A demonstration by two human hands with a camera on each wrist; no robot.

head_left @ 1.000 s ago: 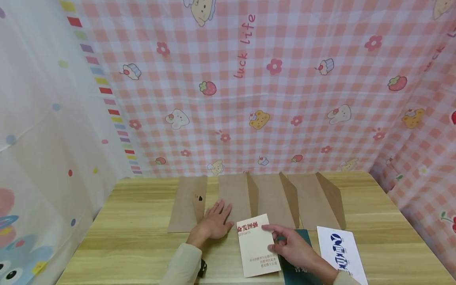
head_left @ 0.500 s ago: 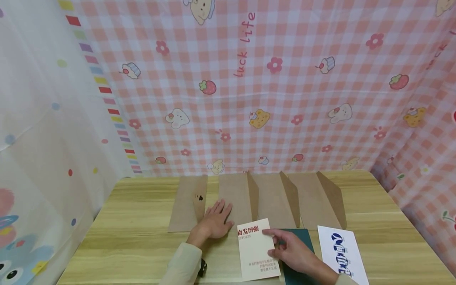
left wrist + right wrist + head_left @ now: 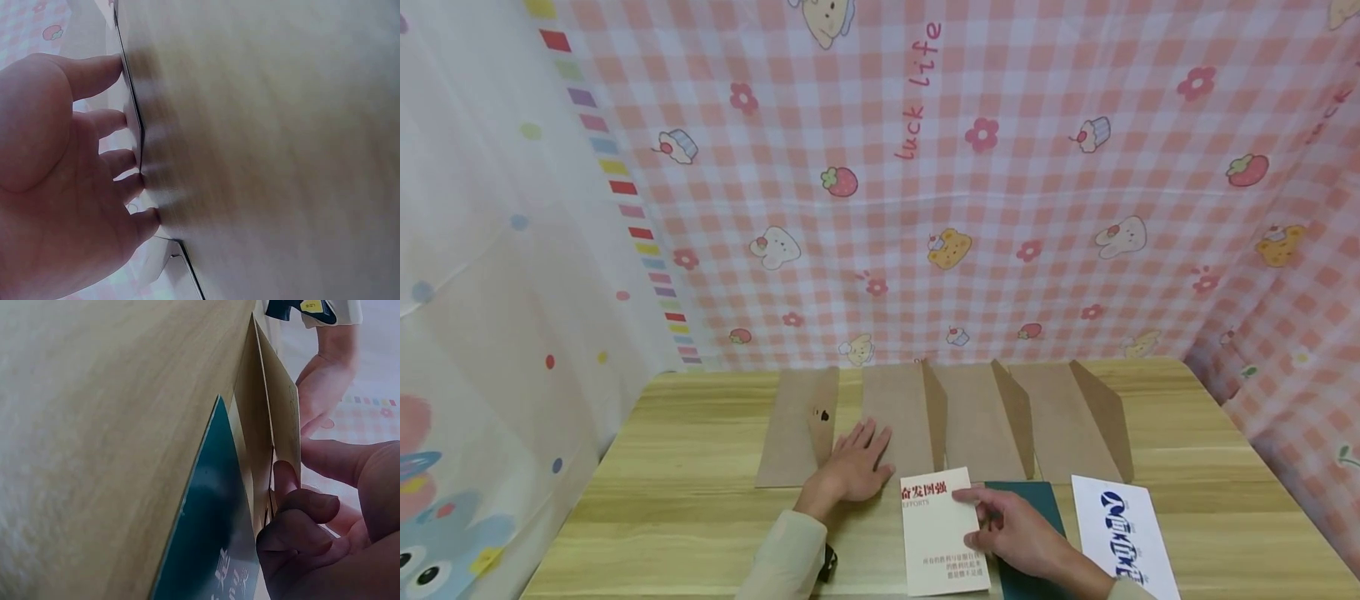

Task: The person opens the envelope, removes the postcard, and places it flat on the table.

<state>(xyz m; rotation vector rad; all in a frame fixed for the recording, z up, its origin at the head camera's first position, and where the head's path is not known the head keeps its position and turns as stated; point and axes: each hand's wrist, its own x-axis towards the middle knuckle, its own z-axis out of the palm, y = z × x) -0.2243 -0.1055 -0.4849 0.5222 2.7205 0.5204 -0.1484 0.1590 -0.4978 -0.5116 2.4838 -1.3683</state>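
My right hand (image 3: pixel 1018 533) pinches a cream card (image 3: pixel 934 533) with dark red lettering by its right edge, thumb against it and other fingers curled. In the right wrist view the card (image 3: pixel 282 403) stands tilted off the table. Under that hand lies a dark green card (image 3: pixel 1028 504), partly covered. My left hand (image 3: pixel 850 472) rests palm down with spread fingers at the lower left of a brown paper envelope (image 3: pixel 895 408) whose flap is open to the right. The left wrist view has its fingertips (image 3: pixel 147 219) meeting the table and envelope edge.
Two more envelopes with raised flaps (image 3: pixel 985 417) (image 3: pixel 1067 417) stand in the row to the right. An envelope with a dark mark on its flap (image 3: pixel 793 425) lies at the left. A white card with blue print (image 3: pixel 1123 533) lies front right. A checked curtain (image 3: pixel 880 208) hangs behind the table.
The cream card has come slightly nearer the table's front edge, lowered in the right hand's pinch. More of the green card's far end shows. The left hand stays in place.
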